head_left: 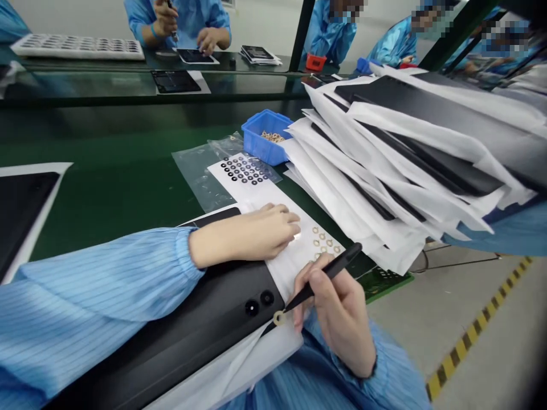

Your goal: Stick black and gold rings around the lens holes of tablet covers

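My right hand (337,313) is closed around black tweezers (325,276), which slant down to the left. A small gold-coloured ring (279,318) is at their tip, beside the end of a dark panel (205,327). Two round black lens rings (259,303) sit near that end of the panel. My left hand (260,230) lies on a white sheet (282,199), fingers slightly bent and apart; what is under the fingertips is hidden. The sheet carries rows of black rings (243,169) at its far end and several gold-coloured rings (323,240) near my right hand.
A blue bin (265,136) of small gold-coloured parts stands behind the sheet, beside a clear plastic bag (194,171). Stacked panels in white sleeves (384,154) fill the right. Another panel (23,205) lies left. Across the bench, a co-worker's hands (207,41) handle a dark panel.
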Tool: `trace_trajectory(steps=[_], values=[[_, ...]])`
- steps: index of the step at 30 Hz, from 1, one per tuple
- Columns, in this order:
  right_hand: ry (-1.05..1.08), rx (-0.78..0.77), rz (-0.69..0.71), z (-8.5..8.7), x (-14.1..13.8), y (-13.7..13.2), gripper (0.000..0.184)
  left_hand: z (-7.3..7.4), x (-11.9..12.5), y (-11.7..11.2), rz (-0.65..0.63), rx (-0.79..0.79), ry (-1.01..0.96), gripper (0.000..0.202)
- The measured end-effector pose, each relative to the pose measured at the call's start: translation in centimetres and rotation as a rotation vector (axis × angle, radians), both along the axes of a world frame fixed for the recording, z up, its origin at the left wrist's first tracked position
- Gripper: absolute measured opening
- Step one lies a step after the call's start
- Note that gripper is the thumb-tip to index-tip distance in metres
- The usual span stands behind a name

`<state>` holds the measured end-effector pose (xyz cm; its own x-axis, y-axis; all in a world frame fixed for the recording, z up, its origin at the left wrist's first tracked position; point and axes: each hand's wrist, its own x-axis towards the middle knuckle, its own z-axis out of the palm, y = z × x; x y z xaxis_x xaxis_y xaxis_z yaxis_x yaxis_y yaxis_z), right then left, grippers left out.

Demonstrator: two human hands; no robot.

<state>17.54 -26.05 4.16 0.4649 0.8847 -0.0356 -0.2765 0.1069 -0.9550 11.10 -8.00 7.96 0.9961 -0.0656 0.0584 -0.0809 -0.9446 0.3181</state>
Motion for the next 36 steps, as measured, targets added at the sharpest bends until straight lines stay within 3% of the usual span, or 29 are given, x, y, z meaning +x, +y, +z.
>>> trace_trajectory(steps=[2,5,8,10,13,17,36], values=[[0.020,0.003,-0.003,-0.2,-1.3,0.3,0.026,1.3,-2.6,-0.1,0.013,0.064,0.016,0.029],[0.009,0.006,-0.090,-0.5,-2.0,0.8,0.026,2.6,-7.6,-1.5,0.084,-0.007,0.007,0.033],[-0.025,-0.019,-0.143,-0.4,-1.9,1.0,0.025,2.3,-11.4,-3.4,0.121,-0.023,-0.008,0.032],[-0.042,-0.040,-0.158,-0.3,-1.9,1.1,0.024,1.6,-12.5,-4.3,0.073,0.016,-0.003,0.033],[-0.062,-0.044,-0.169,-0.1,-1.9,1.2,0.024,0.6,-12.5,-5.0,0.004,0.062,-0.001,0.041],[-0.073,-0.039,-0.169,0.0,-2.1,1.3,0.026,-0.1,-12.1,-5.1,0.009,0.065,-0.063,0.043],[-0.258,-0.009,-0.180,-0.4,-1.9,1.1,0.021,0.3,-12.0,-5.1,0.007,0.089,-0.065,0.036]])
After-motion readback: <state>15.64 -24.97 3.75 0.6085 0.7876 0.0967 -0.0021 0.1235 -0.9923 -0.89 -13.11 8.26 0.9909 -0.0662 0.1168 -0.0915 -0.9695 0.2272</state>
